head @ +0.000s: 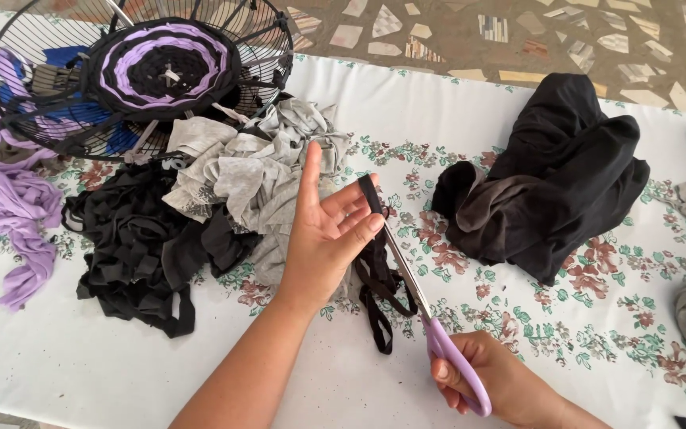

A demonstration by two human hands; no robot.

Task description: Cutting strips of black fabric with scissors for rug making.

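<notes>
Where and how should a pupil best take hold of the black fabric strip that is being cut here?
Probably by the upper end of the black fabric strip, pinched from the left as the left hand does. The strip hangs in loose loops below, and the scissors in the right hand close in from the right, so that side belongs to the blades.

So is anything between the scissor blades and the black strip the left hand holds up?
Nothing visible. The scissors in the right hand reach right up to the black strip pinched by the left hand.

A single head-worn camera looks steeply down from close above at the cloth-covered surface, facing away from the wearer toward the tiled floor beyond.
</notes>
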